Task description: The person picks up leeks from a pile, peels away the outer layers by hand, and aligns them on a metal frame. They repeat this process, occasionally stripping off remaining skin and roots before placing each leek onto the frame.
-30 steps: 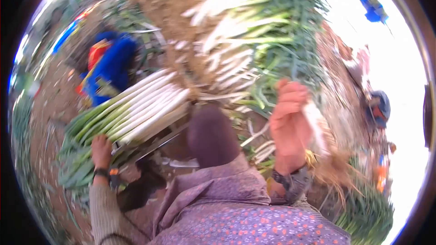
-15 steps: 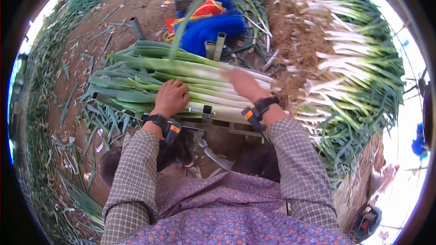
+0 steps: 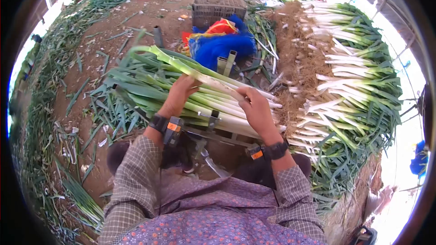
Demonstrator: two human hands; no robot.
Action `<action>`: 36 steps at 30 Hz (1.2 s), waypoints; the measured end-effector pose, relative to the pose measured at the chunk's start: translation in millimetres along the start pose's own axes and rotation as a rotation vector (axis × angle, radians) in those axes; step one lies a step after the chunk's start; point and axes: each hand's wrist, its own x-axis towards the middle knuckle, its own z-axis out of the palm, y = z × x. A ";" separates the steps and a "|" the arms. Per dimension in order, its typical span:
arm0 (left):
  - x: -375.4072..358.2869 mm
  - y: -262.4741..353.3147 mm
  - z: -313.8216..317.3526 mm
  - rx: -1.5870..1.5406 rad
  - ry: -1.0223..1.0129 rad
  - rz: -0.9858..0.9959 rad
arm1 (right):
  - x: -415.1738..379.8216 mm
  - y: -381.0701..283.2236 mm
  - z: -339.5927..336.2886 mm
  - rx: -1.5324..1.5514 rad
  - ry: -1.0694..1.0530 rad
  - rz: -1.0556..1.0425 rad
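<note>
My left hand (image 3: pixel 180 93) and my right hand (image 3: pixel 255 110) both grip one long leek (image 3: pixel 181 66), held a little above a stack of trimmed leeks (image 3: pixel 150 94). The held leek runs from its green leaves at the upper left to its white stalk by my right hand. The stack lies across a metal rack (image 3: pixel 213 129) in front of my knees, whites to the right, greens to the left. Both wrists wear black bands with orange tags.
A big heap of leeks with roots (image 3: pixel 349 90) lies on the right. Behind the rack are a blue and red cloth bundle (image 3: pixel 220 41) and a dark plastic crate (image 3: pixel 217 7). Cut green leaves (image 3: pixel 68 122) litter the brown soil at left.
My head turned back from the right-hand heap to the rack. My right hand brought a leek over the stack, and my left hand rose off the stack to grip it too.
</note>
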 end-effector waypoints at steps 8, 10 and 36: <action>-82.4 128.7 31.2 -0.719 -0.051 0.323 | -36.3 -101.7 6.9 0.218 -0.113 0.026; -101.6 144.4 34.6 -0.591 -0.067 0.372 | -43.5 -122.9 3.6 0.411 -0.235 0.201; -189.2 202.5 44.4 -0.457 -0.228 0.501 | -24.3 -277.4 23.2 0.496 -0.023 -0.380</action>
